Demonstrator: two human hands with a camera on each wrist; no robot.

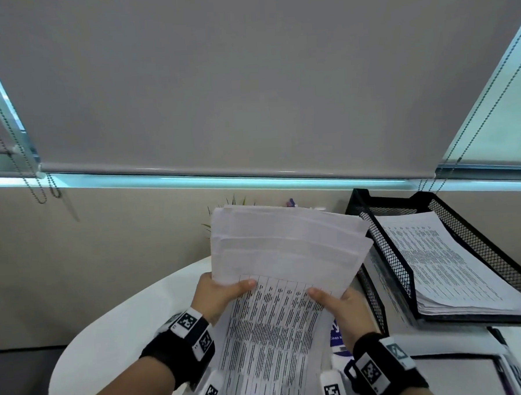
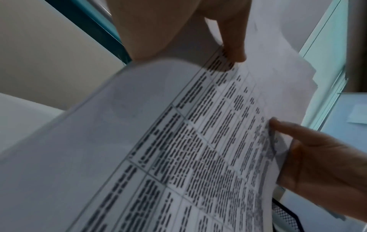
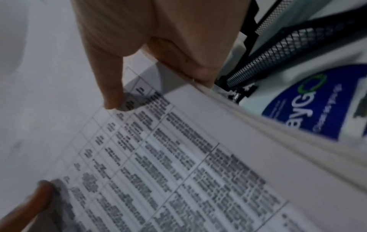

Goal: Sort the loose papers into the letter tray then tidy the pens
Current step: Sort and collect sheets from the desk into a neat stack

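I hold a stack of printed papers (image 1: 276,290) upright in front of me above the white table (image 1: 124,334). My left hand (image 1: 219,293) grips its left edge, thumb on the front sheet. My right hand (image 1: 340,305) grips the right edge the same way. The sheets fan out unevenly at the top. In the left wrist view the papers (image 2: 178,141) fill the frame with my left thumb (image 2: 234,47) pressed on them. The right wrist view shows the paper stack (image 3: 178,157) under my right thumb (image 3: 113,87). A black mesh letter tray (image 1: 472,237) stands to the right with papers in it.
A lowered grey window blind (image 1: 247,77) hangs behind the table, with bead chains at both sides. A blue-and-white printed item (image 3: 309,106) lies under the stack by the tray. A notebook or folder (image 1: 473,367) lies at the bottom right. Plant leaves (image 1: 232,200) peek over the papers.
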